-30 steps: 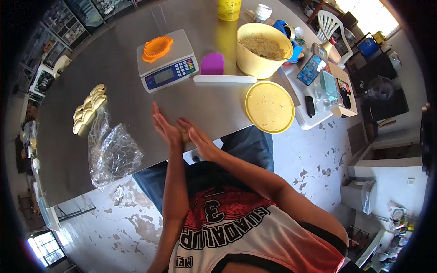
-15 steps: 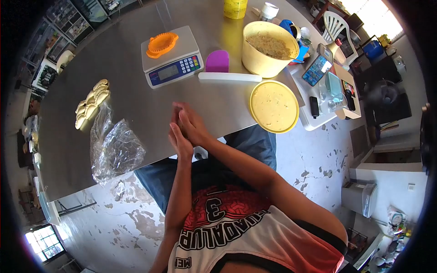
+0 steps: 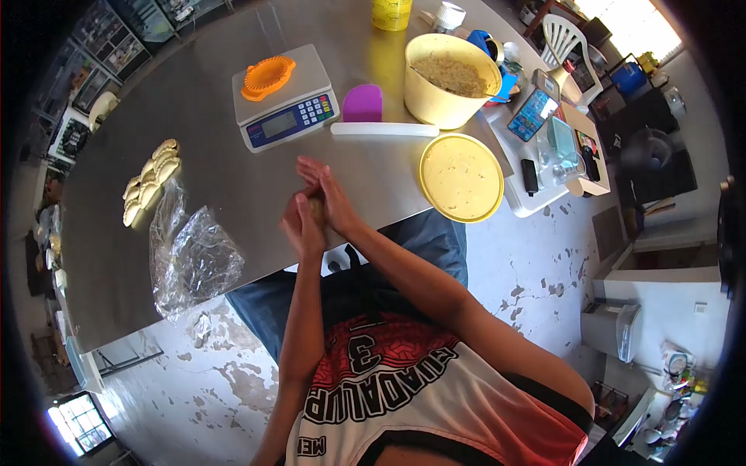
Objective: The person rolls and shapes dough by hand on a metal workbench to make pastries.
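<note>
My left hand [image 3: 303,225] and my right hand [image 3: 334,203] are cupped palm to palm over the table's near edge. Between the palms shows a small tan dough ball [image 3: 316,208], mostly covered by the fingers. Beyond them stands a kitchen scale [image 3: 284,97], with an orange dough press [image 3: 268,78] lying open on its platform. A white rolling pin [image 3: 385,130] and a purple scraper [image 3: 363,104] lie past my right hand. To the left are several folded pastries [image 3: 151,182] beside a crumpled clear plastic bag [image 3: 198,260].
A cream tub [image 3: 431,97] of filling stands on the right of the steel table [image 3: 194,116], its yellow lid [image 3: 461,179] nearer me at the edge. A phone [image 3: 534,114] leans on a white surface further right. A yellow container [image 3: 391,14] stands at the back.
My palms have shifted against each other, the left now lower and tilted outward, so the tan ball shows between them. The whole view has moved slightly.
</note>
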A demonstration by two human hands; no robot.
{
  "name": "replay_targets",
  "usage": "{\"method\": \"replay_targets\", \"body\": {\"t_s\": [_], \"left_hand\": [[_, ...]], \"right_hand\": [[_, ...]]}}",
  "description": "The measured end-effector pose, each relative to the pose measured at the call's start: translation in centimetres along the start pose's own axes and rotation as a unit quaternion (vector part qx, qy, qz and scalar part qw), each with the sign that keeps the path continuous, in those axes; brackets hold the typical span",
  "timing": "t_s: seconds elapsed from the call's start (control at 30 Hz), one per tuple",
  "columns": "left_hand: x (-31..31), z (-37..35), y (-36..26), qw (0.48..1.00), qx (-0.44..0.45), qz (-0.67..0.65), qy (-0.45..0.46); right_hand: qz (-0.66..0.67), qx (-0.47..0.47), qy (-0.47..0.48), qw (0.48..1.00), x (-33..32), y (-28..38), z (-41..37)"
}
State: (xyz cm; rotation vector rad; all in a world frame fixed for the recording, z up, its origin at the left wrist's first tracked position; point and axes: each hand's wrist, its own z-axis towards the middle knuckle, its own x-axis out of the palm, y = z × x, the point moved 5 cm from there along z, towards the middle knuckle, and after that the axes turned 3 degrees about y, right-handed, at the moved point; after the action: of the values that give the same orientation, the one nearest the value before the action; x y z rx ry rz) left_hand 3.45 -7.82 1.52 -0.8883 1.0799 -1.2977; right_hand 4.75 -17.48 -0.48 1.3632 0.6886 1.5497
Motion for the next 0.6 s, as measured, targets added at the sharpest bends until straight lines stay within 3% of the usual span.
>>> {"method": "replay_targets", "body": {"t_s": [0.13, 0.2, 0.27, 0.33, 0.37, 0.43, 0.5, 0.53, 0.6], "left_hand": [[-0.1, -0.1, -1.6, 0.988, -0.005, 0.148, -0.041], [-0.2, 0.1, -1.9, 0.985, -0.019, 0.163, -0.046], [-0.3, -0.1, -1.6, 0.982, -0.033, 0.181, -0.046], [-1.0, -0.1, -0.2, 0.994, -0.073, 0.013, -0.084], [-1.3, -0.1, -0.6, 0.994, -0.071, 0.012, -0.081], [-2.2, -0.6, -0.6, 0.954, -0.088, -0.254, -0.133], [-1.7, -1.1, -2.8, 0.963, -0.070, -0.236, -0.113], [-1.3, -1.3, -3.7, 0.970, -0.047, -0.220, -0.092], [-0.9, -1.8, -4.7, 0.982, -0.003, -0.168, -0.087]], "right_hand": [[0.025, 0.005, 0.030, 0.999, 0.8, -0.2, -0.1], [0.125, 0.036, 0.001, 0.992, 0.7, -0.5, -0.4], [0.135, 0.041, 0.010, 0.990, 1.1, -0.3, -1.3], [0.145, 0.042, 0.018, 0.988, 1.5, 0.1, -1.8], [0.123, 0.037, 0.011, 0.992, 1.7, 0.5, -1.9], [0.102, 0.033, 0.001, 0.994, 1.9, 1.1, -2.1], [0.104, 0.125, -0.021, 0.987, 2.6, 2.6, -2.9], [0.104, 0.127, -0.019, 0.986, 3.0, 3.3, -3.2], [0.315, 0.203, 0.020, 0.927, 4.4, 3.6, -3.9]]}}
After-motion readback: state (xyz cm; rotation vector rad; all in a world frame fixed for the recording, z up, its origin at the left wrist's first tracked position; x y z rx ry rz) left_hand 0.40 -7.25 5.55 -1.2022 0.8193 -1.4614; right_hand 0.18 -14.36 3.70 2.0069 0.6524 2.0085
